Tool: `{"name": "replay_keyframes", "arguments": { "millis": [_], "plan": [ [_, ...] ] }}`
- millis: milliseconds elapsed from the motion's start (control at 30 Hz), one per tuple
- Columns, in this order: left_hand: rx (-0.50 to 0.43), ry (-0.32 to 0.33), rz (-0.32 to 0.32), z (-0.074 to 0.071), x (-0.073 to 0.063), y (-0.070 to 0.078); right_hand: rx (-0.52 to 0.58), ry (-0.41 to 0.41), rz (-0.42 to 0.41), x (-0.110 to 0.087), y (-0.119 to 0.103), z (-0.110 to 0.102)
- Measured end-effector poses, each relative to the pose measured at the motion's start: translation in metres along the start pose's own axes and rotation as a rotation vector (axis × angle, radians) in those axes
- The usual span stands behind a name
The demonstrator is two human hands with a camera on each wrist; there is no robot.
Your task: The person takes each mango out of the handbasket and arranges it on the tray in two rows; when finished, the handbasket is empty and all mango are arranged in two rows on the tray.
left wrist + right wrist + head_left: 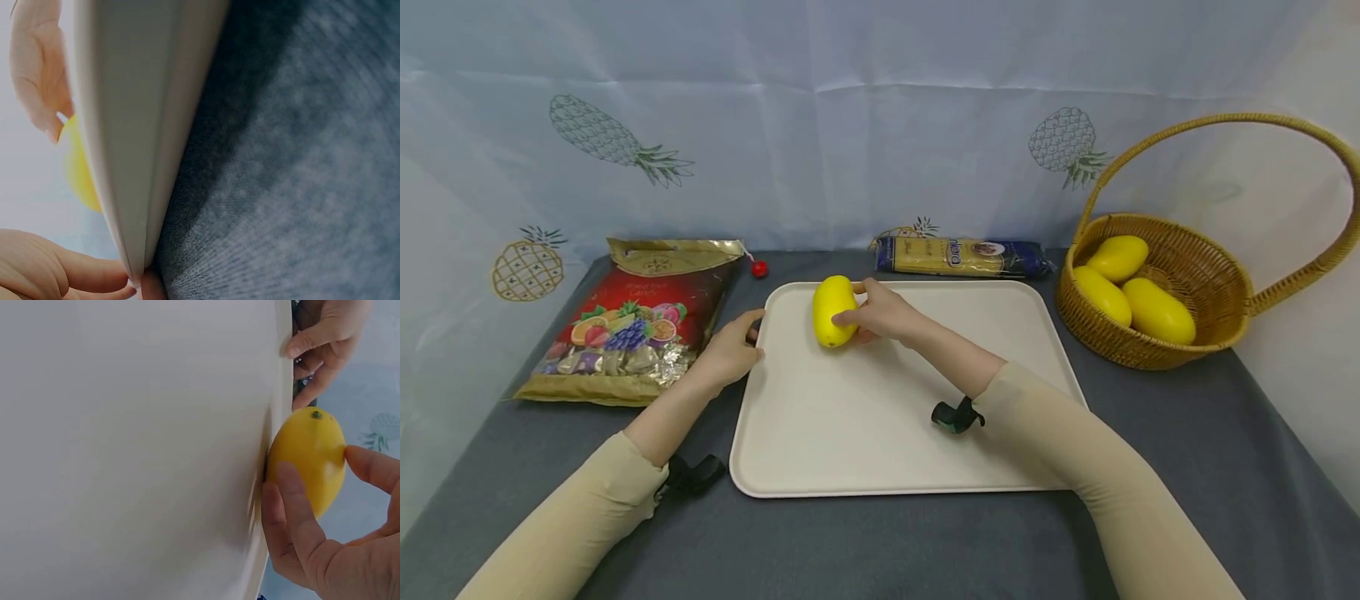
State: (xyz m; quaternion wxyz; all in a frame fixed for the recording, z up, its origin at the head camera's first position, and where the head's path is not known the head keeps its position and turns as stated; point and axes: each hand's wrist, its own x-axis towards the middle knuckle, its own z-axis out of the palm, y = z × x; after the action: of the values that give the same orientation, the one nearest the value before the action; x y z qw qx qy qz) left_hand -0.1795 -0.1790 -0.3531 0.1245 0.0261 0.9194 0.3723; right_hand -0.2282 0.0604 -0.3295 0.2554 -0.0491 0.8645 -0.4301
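Observation:
A yellow mango (833,312) lies near the back left corner of a cream tray (880,417). My right hand (883,315) holds it from the right, thumb on one side and fingers on the other, as the right wrist view of the mango (312,456) shows. At the tray's left rim, my left hand (730,354) grips the edge. In the left wrist view the thumb and a fingertip of this left hand (62,269) pinch the rim; its other fingers are partly hidden.
Right of the tray stands a wicker basket (1228,287) with a tall handle and 3 yellow mangoes (1157,312) inside. A red candy bag (632,325) lies at left, a small red ball (760,269) beside it. Behind the tray lies a pasta packet (958,257).

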Motion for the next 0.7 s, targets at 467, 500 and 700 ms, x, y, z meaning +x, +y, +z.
{"name": "replay_keyframes", "arguments": {
  "millis": [467,500,700],
  "plan": [
    [0.006,0.002,-0.005,0.002,-0.004,0.0,0.068,0.04,-0.108,-0.05,0.012,-0.087],
    [0.007,0.002,-0.006,0.002,-0.004,0.0,0.06,0.066,-0.128,-0.057,0.013,-0.101],
    [0.006,-0.001,-0.011,0.001,-0.004,-0.002,-0.016,0.239,-0.167,-0.099,0.03,-0.189]
  ]
}}
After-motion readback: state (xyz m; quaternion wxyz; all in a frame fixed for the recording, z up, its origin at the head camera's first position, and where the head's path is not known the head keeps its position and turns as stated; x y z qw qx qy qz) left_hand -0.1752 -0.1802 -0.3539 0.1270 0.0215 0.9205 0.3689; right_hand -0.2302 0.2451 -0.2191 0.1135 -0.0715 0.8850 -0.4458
